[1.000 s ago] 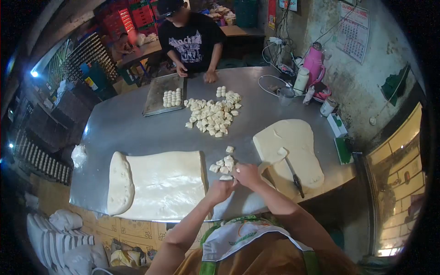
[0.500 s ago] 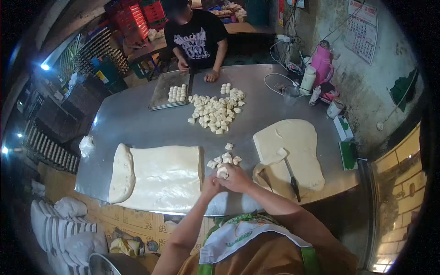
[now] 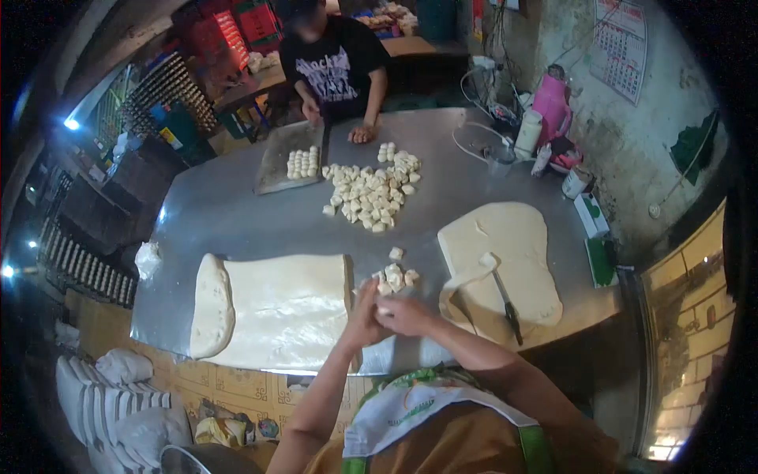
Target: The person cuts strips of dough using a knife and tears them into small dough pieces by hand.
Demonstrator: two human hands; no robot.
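My left hand (image 3: pixel 365 317) and my right hand (image 3: pixel 405 315) meet over the near edge of the steel table. Between them is a piece of dough (image 3: pixel 384 310), mostly hidden by my fingers, which close around it from both sides. Just beyond my fingertips lies a small cluster of torn dough pieces (image 3: pixel 394 276). Left of my hands stretches a thick, smooth dough slab (image 3: pixel 286 304) with a folded left end. On the right, a flatter dough sheet (image 3: pixel 509 245) has a strip partly separated along its left side, and a dark-handled knife (image 3: pixel 509 310) rests on it.
A larger heap of dough pieces (image 3: pixel 371 193) sits mid-table. Beside it, a tray (image 3: pixel 276 154) holds rows of dough balls (image 3: pixel 303 163). A co-worker (image 3: pixel 335 67) stands at the far side. Bottles, a pink flask (image 3: pixel 552 107) and boxes line the right edge by the wall.
My hands have come closer together, and the dough between them is more covered. My left fingers now reach up in front of the cluster's left pieces. The view has shifted slightly.
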